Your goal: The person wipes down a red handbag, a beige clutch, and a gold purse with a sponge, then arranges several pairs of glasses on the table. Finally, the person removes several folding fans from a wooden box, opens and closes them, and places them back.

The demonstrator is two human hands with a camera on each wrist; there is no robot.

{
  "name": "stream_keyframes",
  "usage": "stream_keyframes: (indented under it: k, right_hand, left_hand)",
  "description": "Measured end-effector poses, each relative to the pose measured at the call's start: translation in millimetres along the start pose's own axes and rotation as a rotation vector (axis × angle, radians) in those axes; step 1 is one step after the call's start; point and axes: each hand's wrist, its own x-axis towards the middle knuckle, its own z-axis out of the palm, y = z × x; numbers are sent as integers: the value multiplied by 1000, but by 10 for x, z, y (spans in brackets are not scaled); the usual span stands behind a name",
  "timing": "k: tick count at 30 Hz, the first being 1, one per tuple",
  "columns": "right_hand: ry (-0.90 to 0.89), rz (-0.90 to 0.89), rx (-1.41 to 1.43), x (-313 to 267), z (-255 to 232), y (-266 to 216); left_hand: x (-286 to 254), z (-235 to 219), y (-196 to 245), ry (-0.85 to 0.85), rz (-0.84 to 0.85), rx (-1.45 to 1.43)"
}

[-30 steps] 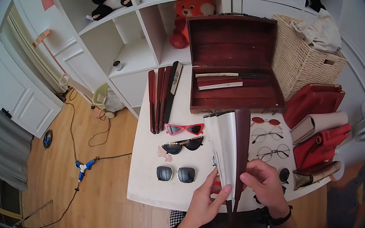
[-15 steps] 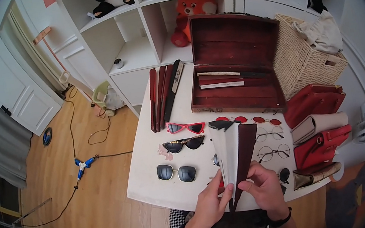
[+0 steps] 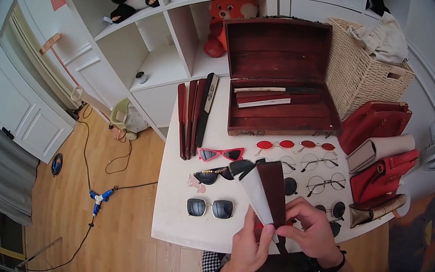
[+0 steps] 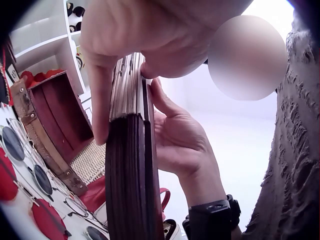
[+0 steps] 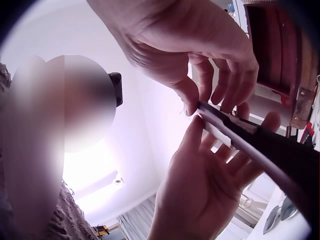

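Observation:
My left hand (image 3: 247,248) and right hand (image 3: 311,231) hold a folding fan (image 3: 275,189) upright over the near part of the table. It is mostly closed, with a white side, a dark red guard stick and a dark top end. The left hand pinches it low between thumb and fingers. In the left wrist view, the stacked edges of the fan (image 4: 127,175) show, pale folds above dark sticks. My right thumb and fingers grip the guard-stick side; in the right wrist view the right hand (image 5: 195,45) curls over one end of the fan (image 5: 265,150).
Rows of glasses lie on the white table, including black sunglasses (image 3: 209,176) and red-lensed glasses (image 3: 316,145). Several folded fans (image 3: 188,123) lie at back left, by an open red case (image 3: 282,118) with more fans. Handbags (image 3: 380,168) and a woven basket (image 3: 357,80) line the right.
The fan's top has come down and shifted left, so it now overlaps the black sunglasses. Red-lensed and clear glasses behind it have come into view. Both hands keep hold of it.

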Motion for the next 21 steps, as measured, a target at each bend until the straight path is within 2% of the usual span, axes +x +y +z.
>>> stream_keyframes:
  k: [3,6,9,12,18,21]
  right_hand:
    - [-10,75,-8,-17,28,-64]
    - [-37,-18,-86,-28,33,-86]
    - [-66,1,-74,-54,3,-135]
    - [-100,-91,-166,-52,-6,-224]
    - [-169,4,-133,-98,-10,-320]
    - [-126,-54,-58,-101,66,-324]
  left_hand:
    - [10,-31,22,62,83,-12]
    - [-25,-66,76,64,57,31]
    - [-88,-83,56,126,123,-6]
    - [-163,-124,55,93,73,57]
    - [-192,-158,-68,36,113,-63]
    - [-160,-171,-72,17,101,-168]
